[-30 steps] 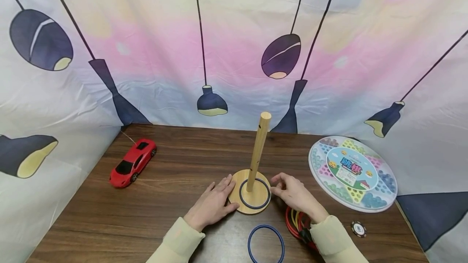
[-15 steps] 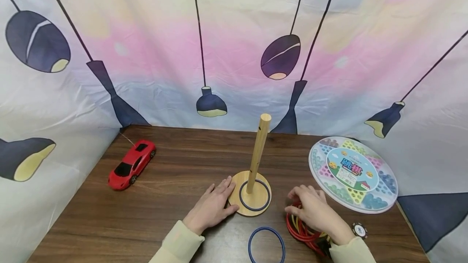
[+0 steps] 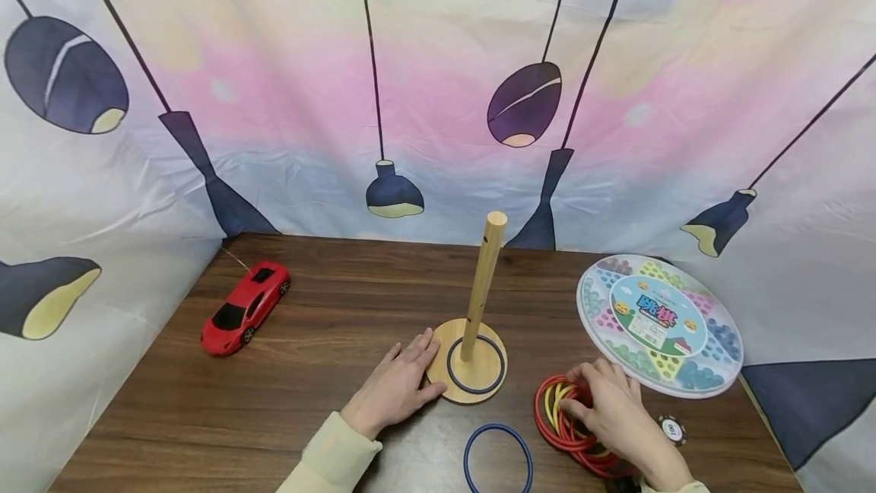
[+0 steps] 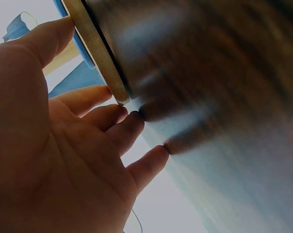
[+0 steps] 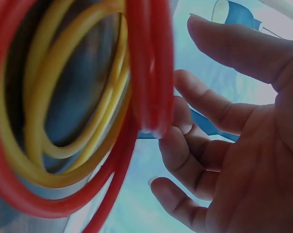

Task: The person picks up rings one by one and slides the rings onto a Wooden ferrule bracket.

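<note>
My left hand [image 3: 393,386] rests with fingers spread against the left rim of a round wooden base [image 3: 445,341]. In the left wrist view, thumb and fingertips touch the base edge [image 4: 100,53]. An upright wooden post [image 3: 484,280] rises from the base, with a thin blue ring [image 3: 477,392] lying around its foot. Over a pile of red rings [image 3: 547,434] and yellow rings [image 3: 551,402], my right hand [image 3: 619,417] hovers loosely bent. The right wrist view shows its thumb apart from the red rings [image 5: 151,63]; several fingertips are close to them, contact unclear.
Another blue ring [image 3: 498,426] lies in front of the base. A red toy car [image 3: 246,306] stands at the left. To the right are a round Chinese checkers set [image 3: 657,326] and a poker chip [image 3: 672,430]. A printed cloth [image 3: 308,135] hangs behind the table.
My right hand has left the base's right side and moved right and nearer to me, over the ring pile. The left hand stays at the base.
</note>
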Demonstrator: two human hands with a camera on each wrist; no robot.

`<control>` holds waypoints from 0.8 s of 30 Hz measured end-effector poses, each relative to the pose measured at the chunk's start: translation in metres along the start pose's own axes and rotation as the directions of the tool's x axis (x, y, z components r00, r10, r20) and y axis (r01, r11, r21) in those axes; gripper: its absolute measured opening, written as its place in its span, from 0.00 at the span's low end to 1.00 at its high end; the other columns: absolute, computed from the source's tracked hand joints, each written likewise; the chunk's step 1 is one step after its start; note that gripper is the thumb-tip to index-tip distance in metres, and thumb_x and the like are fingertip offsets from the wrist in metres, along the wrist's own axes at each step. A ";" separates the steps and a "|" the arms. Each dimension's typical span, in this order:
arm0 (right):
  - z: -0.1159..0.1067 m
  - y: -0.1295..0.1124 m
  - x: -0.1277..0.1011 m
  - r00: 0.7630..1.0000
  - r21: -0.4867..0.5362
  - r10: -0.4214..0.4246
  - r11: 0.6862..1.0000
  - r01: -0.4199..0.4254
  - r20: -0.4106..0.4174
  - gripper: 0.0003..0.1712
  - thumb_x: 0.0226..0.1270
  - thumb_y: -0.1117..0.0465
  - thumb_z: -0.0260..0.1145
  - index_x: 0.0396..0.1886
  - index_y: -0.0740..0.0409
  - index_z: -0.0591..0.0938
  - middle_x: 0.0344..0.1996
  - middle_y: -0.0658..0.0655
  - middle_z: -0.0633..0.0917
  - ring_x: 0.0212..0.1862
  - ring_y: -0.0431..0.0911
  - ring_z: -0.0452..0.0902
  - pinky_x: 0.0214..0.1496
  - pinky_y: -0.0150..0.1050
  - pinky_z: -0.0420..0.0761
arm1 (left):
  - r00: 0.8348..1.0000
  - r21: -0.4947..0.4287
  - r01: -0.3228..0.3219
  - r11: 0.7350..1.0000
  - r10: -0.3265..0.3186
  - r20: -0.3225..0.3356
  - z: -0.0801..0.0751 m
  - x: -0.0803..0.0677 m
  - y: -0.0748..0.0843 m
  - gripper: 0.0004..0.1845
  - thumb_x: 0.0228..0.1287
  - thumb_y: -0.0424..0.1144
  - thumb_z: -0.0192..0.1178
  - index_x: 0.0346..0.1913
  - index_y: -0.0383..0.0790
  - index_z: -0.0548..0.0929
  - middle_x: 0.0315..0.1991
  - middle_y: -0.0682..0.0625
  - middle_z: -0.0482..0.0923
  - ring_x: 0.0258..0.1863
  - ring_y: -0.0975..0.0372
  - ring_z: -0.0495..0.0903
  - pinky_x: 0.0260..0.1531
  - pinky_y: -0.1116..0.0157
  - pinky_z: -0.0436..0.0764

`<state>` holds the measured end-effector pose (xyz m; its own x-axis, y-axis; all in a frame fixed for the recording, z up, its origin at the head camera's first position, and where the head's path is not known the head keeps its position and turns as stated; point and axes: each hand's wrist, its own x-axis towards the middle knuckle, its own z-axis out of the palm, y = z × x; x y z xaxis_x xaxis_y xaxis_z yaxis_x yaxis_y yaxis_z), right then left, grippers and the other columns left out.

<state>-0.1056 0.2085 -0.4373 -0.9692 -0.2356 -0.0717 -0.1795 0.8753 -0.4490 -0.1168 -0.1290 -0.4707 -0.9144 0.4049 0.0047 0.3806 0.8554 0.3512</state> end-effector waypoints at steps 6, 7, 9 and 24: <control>0.003 0.002 -0.003 1.000 -0.006 0.019 1.000 -0.019 0.010 0.14 0.58 0.52 0.74 0.41 0.47 0.81 0.37 0.48 0.74 0.43 0.47 0.65 0.39 0.45 0.61 | 1.000 -0.004 0.009 1.000 -0.009 0.014 0.000 0.000 0.000 0.39 0.67 0.56 0.58 0.72 0.35 0.64 0.74 0.41 0.56 0.72 0.51 0.59 0.67 0.44 0.59; 0.004 0.003 -0.003 1.000 -0.009 0.017 1.000 -0.017 0.001 0.14 0.58 0.53 0.74 0.41 0.47 0.81 0.37 0.48 0.74 0.43 0.47 0.65 0.39 0.45 0.61 | 1.000 -0.003 0.009 1.000 -0.009 0.014 0.000 0.000 0.000 0.38 0.67 0.56 0.58 0.72 0.35 0.64 0.74 0.41 0.56 0.72 0.52 0.59 0.67 0.44 0.59; 0.005 0.004 -0.003 1.000 -0.019 0.003 1.000 -0.004 -0.028 0.13 0.58 0.56 0.73 0.42 0.49 0.81 0.36 0.49 0.74 0.44 0.49 0.67 0.39 0.46 0.62 | 1.000 -0.004 0.009 1.000 -0.009 0.012 0.001 0.000 0.000 0.38 0.67 0.56 0.58 0.72 0.35 0.64 0.74 0.41 0.56 0.72 0.51 0.59 0.67 0.44 0.59; 0.008 0.009 0.001 0.996 -0.052 0.029 0.998 -0.033 -0.080 0.12 0.62 0.63 0.69 0.44 0.55 0.80 0.31 0.49 0.74 0.32 0.42 0.68 0.40 0.51 0.64 | 1.000 0.005 0.002 1.000 -0.002 -0.002 0.000 -0.001 0.000 0.38 0.67 0.55 0.58 0.72 0.34 0.65 0.73 0.40 0.57 0.71 0.52 0.60 0.67 0.45 0.60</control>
<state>-0.1072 0.2125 -0.4480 -0.9844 -0.1757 -0.0135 -0.1557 0.9032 -0.3999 -0.1155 -0.1295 -0.4709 -0.9154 0.4024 0.0059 0.3793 0.8578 0.3468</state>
